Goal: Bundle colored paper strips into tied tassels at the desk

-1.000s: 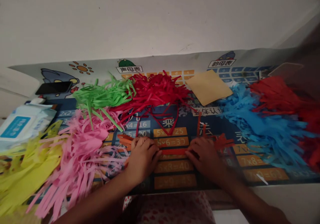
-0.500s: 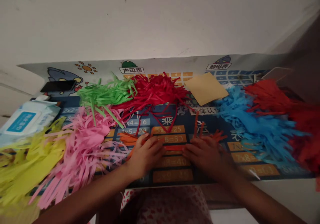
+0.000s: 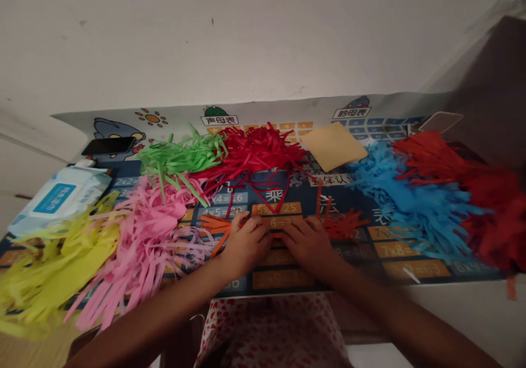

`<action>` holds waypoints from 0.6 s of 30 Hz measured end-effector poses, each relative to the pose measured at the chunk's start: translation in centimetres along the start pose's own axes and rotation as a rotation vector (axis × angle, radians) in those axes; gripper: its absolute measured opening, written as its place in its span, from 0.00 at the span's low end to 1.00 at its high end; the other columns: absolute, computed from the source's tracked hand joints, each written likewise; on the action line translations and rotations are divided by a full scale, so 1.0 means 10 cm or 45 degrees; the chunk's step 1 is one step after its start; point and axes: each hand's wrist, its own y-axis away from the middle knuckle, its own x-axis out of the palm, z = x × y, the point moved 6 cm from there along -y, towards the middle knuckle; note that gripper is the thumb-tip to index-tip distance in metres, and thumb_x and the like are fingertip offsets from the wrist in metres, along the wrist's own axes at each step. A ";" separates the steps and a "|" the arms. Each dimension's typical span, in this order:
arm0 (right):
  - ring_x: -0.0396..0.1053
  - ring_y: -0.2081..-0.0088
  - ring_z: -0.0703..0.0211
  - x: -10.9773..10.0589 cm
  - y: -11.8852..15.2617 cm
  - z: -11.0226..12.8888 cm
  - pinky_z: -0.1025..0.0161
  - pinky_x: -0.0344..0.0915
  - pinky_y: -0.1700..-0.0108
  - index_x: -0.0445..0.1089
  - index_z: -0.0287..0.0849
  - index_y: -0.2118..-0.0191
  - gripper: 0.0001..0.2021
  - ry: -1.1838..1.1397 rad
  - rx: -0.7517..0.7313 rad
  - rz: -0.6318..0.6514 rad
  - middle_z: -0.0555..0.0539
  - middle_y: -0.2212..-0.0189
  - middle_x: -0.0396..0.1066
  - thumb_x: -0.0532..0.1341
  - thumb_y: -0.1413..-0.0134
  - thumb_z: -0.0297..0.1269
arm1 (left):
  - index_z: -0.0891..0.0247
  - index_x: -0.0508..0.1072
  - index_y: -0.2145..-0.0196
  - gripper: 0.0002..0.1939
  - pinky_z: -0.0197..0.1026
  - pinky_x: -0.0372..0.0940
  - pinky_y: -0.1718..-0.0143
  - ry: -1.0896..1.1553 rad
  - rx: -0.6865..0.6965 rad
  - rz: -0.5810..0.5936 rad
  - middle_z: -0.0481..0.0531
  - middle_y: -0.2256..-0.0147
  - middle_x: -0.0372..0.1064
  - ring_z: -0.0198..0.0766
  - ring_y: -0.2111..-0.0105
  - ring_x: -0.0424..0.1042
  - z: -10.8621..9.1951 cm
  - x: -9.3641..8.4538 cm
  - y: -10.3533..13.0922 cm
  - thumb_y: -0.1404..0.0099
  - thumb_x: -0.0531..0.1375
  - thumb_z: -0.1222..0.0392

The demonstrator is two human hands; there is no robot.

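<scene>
An orange fringed paper strip [image 3: 345, 225] lies across the mat in front of me. Its loose ends spread out on both sides, and a narrow twisted or folded middle shows between my hands. My left hand [image 3: 249, 243] rests on the left part with its fingers curled down over the paper. Close beside it, my right hand [image 3: 307, 243] presses its bent fingertips on the middle section. What lies under the palms is hidden. Red shredded paper [image 3: 263, 148] sits just beyond my hands, with a few thin red strands reaching toward them.
Green [image 3: 181, 157], pink [image 3: 156, 214] and yellow fringed paper [image 3: 61, 269] lie left, near a wipes pack [image 3: 57, 198] and a phone [image 3: 107, 146]. Blue [image 3: 411, 192] and dark red fringed paper [image 3: 493, 209] lie right. Tan paper sheets [image 3: 335, 146] rest by the wall.
My right hand has slid left along the orange strip, close to my left hand, uncovering more of the right fringe. My left hand stays nearly in place. The view has shifted slightly.
</scene>
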 end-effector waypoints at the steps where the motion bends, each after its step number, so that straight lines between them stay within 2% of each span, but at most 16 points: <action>1: 0.64 0.59 0.55 0.02 0.04 0.01 0.54 0.51 0.55 0.72 0.41 0.62 0.07 -0.020 -0.017 -0.010 0.46 0.63 0.75 0.57 0.37 0.29 | 0.57 0.74 0.64 0.13 0.55 0.51 0.41 -0.055 0.049 0.030 0.41 0.66 0.71 0.37 0.56 0.69 -0.03 -0.01 0.02 0.30 0.50 0.65; 3: 0.64 0.59 0.56 0.05 0.14 -0.05 0.55 0.51 0.55 0.72 0.42 0.63 0.08 -0.085 0.011 -0.043 0.48 0.64 0.75 0.55 0.36 0.28 | 0.55 0.74 0.61 0.11 0.58 0.48 0.42 -0.192 0.137 0.072 0.43 0.64 0.73 0.41 0.55 0.68 -0.06 -0.04 0.06 0.31 0.54 0.67; 6: 0.64 0.60 0.56 0.09 0.25 -0.26 0.57 0.51 0.56 0.72 0.43 0.65 0.07 -0.170 0.183 -0.030 0.48 0.65 0.74 0.57 0.37 0.30 | 0.54 0.74 0.63 0.06 0.57 0.50 0.46 -0.251 0.127 0.048 0.45 0.65 0.75 0.42 0.58 0.68 -0.03 -0.12 0.07 0.34 0.59 0.64; 10: 0.62 0.62 0.55 0.17 0.19 -0.37 0.57 0.51 0.59 0.70 0.41 0.69 0.05 -0.177 0.396 0.203 0.46 0.67 0.71 0.60 0.41 0.31 | 0.56 0.75 0.65 0.04 0.53 0.52 0.52 -0.170 -0.008 0.043 0.48 0.66 0.75 0.43 0.61 0.67 0.02 -0.16 -0.01 0.34 0.60 0.58; 15: 0.63 0.63 0.54 0.18 0.06 -0.38 0.57 0.50 0.62 0.69 0.41 0.70 0.04 -0.143 0.472 0.341 0.46 0.68 0.69 0.62 0.44 0.32 | 0.61 0.73 0.71 0.05 0.53 0.53 0.54 -0.217 -0.152 0.106 0.50 0.70 0.73 0.44 0.62 0.67 0.04 -0.09 -0.10 0.37 0.61 0.60; 18: 0.65 0.63 0.56 0.17 0.09 -0.46 0.58 0.51 0.61 0.71 0.43 0.66 0.02 -0.229 0.448 0.293 0.48 0.67 0.72 0.63 0.44 0.34 | 0.59 0.74 0.68 0.02 0.54 0.53 0.52 -0.239 -0.130 0.114 0.49 0.68 0.73 0.43 0.61 0.66 0.04 -0.05 -0.07 0.37 0.61 0.62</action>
